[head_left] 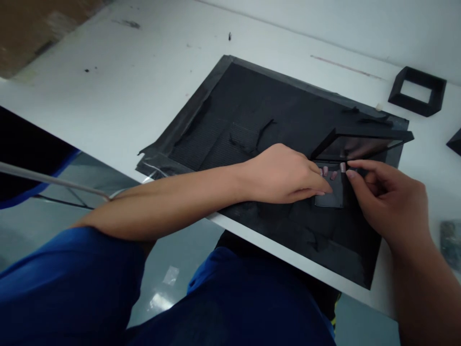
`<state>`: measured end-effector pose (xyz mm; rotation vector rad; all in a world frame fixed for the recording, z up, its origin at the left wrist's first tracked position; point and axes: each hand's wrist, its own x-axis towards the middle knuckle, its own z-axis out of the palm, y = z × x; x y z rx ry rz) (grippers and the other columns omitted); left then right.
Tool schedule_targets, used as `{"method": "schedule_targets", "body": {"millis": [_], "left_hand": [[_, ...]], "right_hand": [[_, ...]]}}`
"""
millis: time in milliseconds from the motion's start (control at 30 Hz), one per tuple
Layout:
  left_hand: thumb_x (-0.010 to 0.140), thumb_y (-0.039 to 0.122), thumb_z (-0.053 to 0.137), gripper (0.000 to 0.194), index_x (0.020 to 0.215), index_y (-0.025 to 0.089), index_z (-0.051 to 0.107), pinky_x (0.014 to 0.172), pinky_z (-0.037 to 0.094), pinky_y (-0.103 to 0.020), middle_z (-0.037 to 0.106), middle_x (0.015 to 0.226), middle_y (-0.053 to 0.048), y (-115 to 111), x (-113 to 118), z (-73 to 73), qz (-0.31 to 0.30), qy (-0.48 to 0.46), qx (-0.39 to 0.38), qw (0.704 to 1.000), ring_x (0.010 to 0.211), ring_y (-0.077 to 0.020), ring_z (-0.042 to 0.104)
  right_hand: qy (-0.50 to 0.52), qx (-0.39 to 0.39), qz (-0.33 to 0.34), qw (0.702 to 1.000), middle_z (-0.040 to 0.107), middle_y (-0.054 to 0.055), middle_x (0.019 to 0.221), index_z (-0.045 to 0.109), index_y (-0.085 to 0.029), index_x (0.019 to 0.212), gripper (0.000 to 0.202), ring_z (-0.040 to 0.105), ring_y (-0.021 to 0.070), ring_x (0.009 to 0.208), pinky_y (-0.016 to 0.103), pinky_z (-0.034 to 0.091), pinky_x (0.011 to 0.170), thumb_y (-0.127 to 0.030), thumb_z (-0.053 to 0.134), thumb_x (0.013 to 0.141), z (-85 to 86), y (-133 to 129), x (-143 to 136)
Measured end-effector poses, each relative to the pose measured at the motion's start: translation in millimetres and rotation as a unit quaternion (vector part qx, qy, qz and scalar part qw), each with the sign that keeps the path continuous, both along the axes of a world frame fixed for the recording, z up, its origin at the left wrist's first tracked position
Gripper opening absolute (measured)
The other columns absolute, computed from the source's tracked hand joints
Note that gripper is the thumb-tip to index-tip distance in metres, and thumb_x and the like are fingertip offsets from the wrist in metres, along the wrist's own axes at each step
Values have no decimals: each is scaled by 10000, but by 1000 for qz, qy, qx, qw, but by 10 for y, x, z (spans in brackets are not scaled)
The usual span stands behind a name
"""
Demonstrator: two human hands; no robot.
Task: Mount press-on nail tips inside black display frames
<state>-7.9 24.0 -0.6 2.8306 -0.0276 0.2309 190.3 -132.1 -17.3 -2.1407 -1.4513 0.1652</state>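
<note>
A small black case lies on the dark mat, its framed lid [363, 146] with a glassy panel tilted up and its smooth dark base [330, 198] flat. Several small pinkish pieces that look like false nails [333, 175] sit along the base near the hinge. My right hand [394, 199] comes from the right, thumb and forefinger pinching one pinkish false nail [343, 167] at the row's right end. My left hand [284, 175] reaches over the base's left side, fingers bent together with the tips down at its surface. Whatever lies under those fingers is hidden.
The black mat [281, 96], creased and taped at its edges, covers part of the white table [151, 72]. A hollow black frame [418, 91] stands at the back right, with another dark object [455, 142] at the right edge. Brown cardboard [43, 29] is at the upper left.
</note>
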Motion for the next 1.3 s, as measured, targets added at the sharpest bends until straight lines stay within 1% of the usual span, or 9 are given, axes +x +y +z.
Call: {"method": "schedule_targets", "body": {"millis": [133,233,333,500,633,800,900,1100,1300], "left_hand": [[1024,343,454,296,1192,343,698,591,344,-268,775,1085,48,-16,-3,8,11,-11,-3,1000,896,-118,711],[1013,365,484,280,1191,329,698,593,366,-254,781,1064,34,-30,-5,17,25,-22,-15,999,863,-109,716],[1005,401,503,284,1168,295,711,596,392,-247,791,1010,32,-37,-5,21,41,-38,-22,998,864,-119,728],[1010,420,492,299,1142,284,724,571,401,-237,795,970,31,-37,-3,26,62,-68,-24,995,851,-121,737],[1007,438,493,310,1142,284,726,561,391,-232,797,938,24,-42,3,31,69,-73,-23,995,842,-126,738],[1002,455,499,330,1175,277,717,531,359,-238,791,854,22,-56,3,38,71,-72,-22,995,712,-106,705],[983,425,553,290,1187,288,707,532,351,-238,778,802,34,-57,0,41,76,-70,-10,995,708,-104,699],[945,408,622,251,1155,311,720,518,318,-245,777,829,46,-48,-6,59,98,-68,-16,993,734,-100,707],[955,406,585,252,1135,301,726,514,302,-237,785,910,52,-52,-15,77,136,-83,-26,987,765,-106,713]], "right_hand": [[14,32,-19,999,481,-63,612,740,-306,1145,285,440,92,539,261,384,553,-411,669,889,6,-48,6],[36,43,-58,997,423,-73,590,735,-303,1160,316,391,87,529,259,355,540,-416,693,867,-2,-75,41],[31,35,-72,996,386,-72,571,751,-296,1135,311,360,91,514,266,332,529,-438,691,865,-3,-79,79],[21,3,-51,998,435,-47,562,782,-262,1089,326,396,100,518,270,357,529,-480,677,871,31,-67,82],[10,20,-38,999,432,-58,572,767,-288,1127,338,402,90,521,262,359,534,-491,679,871,21,-60,61],[-6,9,-15,1000,444,-71,570,767,-312,1108,305,411,78,524,253,367,565,-482,687,868,-4,-20,45],[-2,11,-23,1000,433,-78,568,753,-317,1137,320,419,78,531,248,385,587,-466,704,858,8,-1,45],[-3,16,-44,999,467,-62,577,769,-291,1110,325,444,89,533,254,384,564,-473,698,850,24,5,30],[-47,-3,-2,999,627,-41,684,766,-341,1127,283,518,101,564,259,385,589,-395,610,897,-8,22,2]]}}
